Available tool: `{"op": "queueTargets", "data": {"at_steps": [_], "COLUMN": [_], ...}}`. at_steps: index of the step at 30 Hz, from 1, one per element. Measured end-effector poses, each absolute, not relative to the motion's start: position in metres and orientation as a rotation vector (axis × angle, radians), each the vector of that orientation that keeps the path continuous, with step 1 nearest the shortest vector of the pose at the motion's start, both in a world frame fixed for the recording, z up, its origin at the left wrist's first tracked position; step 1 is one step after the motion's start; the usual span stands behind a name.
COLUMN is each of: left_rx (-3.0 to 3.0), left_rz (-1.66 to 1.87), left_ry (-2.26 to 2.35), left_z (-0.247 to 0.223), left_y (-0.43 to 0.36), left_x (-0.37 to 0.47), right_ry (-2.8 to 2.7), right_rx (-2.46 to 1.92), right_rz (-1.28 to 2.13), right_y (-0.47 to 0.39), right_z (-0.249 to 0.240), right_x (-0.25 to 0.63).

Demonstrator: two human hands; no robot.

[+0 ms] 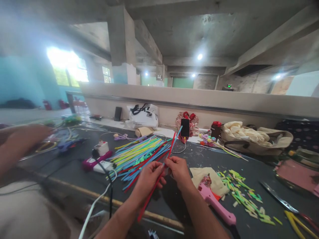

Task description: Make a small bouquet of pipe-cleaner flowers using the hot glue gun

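Observation:
My left hand [151, 177] is closed, with a red pipe cleaner [150, 196] pinched between thumb and fingers. My right hand [178, 169] pinches the red strand just above it, where a blue pipe cleaner [177, 136] lies alongside and points up and away. The two hands nearly touch, and the exact crossing of the strands is hidden by my fingertips. Behind them a loose pile of pipe cleaners [139, 151] in yellow, blue, green and red spreads over the dark table [199, 159]. Close to my right forearm, a pink hot glue gun [216, 205] lies on a beige cloth [198, 174].
Short cut pieces [239, 191] are strewn on the right, beside scissors [281, 199]. A power strip [96, 163] with cables sits left. A phone [185, 127], a white bag [144, 116] and a canvas bag [259, 137] line the back. Another person's arm [22, 142] reaches in at left.

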State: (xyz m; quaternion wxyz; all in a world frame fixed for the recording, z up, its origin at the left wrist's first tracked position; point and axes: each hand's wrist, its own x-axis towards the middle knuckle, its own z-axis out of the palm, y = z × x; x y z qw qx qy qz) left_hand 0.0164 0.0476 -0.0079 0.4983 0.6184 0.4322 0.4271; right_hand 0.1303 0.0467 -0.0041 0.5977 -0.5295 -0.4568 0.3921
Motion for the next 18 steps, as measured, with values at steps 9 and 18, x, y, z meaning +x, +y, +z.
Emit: {"op": "queueTargets", "data": {"at_steps": [9, 18], "left_rx": [1.880, 2.361], "left_rz": [1.126, 0.740], "left_ry": [1.609, 1.878], "left_z": [0.014, 0.014], "left_y": [0.111, 0.113], "left_x": [-0.020, -0.007], "right_ry": [-0.979, -0.975], "right_rx": [-1.413, -1.424], "right_rz": [1.040, 1.083], "right_y": [0.068, 0.066], "right_z": [-0.024, -0.023], "right_x": [0.150, 0.147]}}
